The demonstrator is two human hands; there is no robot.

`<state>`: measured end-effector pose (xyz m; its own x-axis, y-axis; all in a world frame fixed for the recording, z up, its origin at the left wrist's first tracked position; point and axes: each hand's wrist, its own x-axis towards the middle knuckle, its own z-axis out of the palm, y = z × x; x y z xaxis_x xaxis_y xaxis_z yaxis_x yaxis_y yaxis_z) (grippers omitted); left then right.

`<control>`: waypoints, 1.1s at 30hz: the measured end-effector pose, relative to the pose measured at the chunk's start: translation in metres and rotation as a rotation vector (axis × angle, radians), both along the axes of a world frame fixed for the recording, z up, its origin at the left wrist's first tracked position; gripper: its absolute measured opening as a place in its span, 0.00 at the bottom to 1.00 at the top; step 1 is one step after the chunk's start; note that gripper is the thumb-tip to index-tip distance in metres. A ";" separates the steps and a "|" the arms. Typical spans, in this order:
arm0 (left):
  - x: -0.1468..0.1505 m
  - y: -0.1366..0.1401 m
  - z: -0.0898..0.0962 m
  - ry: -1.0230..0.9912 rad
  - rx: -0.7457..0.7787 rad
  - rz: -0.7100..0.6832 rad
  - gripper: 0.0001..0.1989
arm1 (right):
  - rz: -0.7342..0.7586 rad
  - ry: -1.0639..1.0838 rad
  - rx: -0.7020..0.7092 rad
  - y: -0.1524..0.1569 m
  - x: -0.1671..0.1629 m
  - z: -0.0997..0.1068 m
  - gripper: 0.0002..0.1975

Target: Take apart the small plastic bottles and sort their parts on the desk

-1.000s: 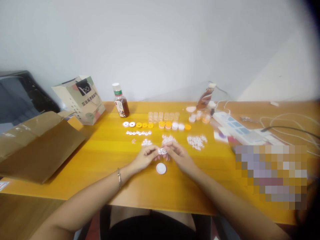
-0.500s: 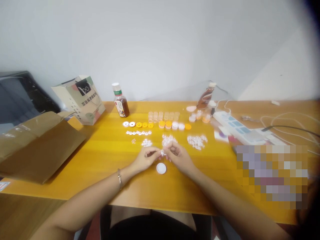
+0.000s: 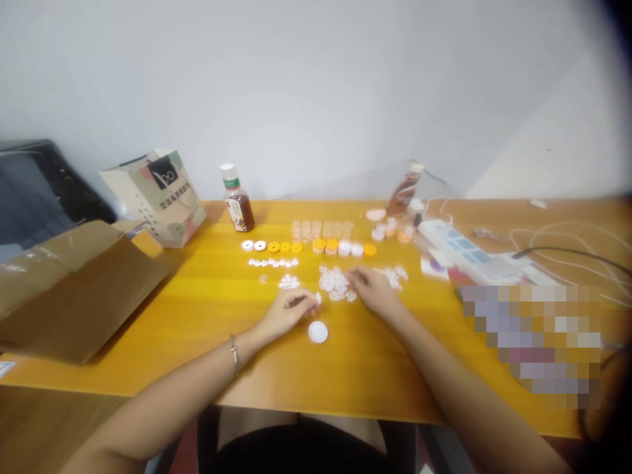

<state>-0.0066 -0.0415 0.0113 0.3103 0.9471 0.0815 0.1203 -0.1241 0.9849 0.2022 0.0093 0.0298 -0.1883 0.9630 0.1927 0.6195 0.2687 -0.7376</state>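
Just beyond the round white lid (image 3: 318, 332), the left hand (image 3: 290, 312) pinches a small white piece (image 3: 318, 299), its direction and long axis too blurred to tell; rightward beyond the lid, the right hand (image 3: 376, 291), grip unclear, partly hides a whitish heap (image 3: 396, 276).

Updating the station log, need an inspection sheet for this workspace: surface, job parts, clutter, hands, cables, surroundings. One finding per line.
Surface: glossy yellow-brown table.
Job parts: white disc lying between the forearms; white openwork pieces in a loose pile; yellow and white caps and clear cups in rows.
Clutter: open cardboard box, printed paper bag, white-capped bottle, second bottle.
Hands: left hand has its fingers pinched on a small white piece; right hand has its fingers at the openwork pile, grip unclear.
Cables: white and black cables loose by the power strip.
Surroundings: pale wall behind; patch at right pixelated, unreadable.
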 end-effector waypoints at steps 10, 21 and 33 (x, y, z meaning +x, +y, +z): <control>0.001 0.001 0.002 0.043 0.003 0.027 0.15 | 0.001 -0.113 -0.049 0.004 -0.002 -0.009 0.06; 0.001 0.002 0.001 0.043 -0.013 0.024 0.15 | 0.009 -0.059 -0.029 0.003 0.001 -0.009 0.10; 0.004 0.000 -0.004 0.079 0.063 0.066 0.14 | 0.292 0.149 0.063 -0.029 -0.022 0.005 0.14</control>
<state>-0.0022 -0.0412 0.0077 0.2554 0.9595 0.1192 0.2068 -0.1746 0.9627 0.1805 -0.0201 0.0348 -0.4194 0.8581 0.2963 0.3960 0.4666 -0.7908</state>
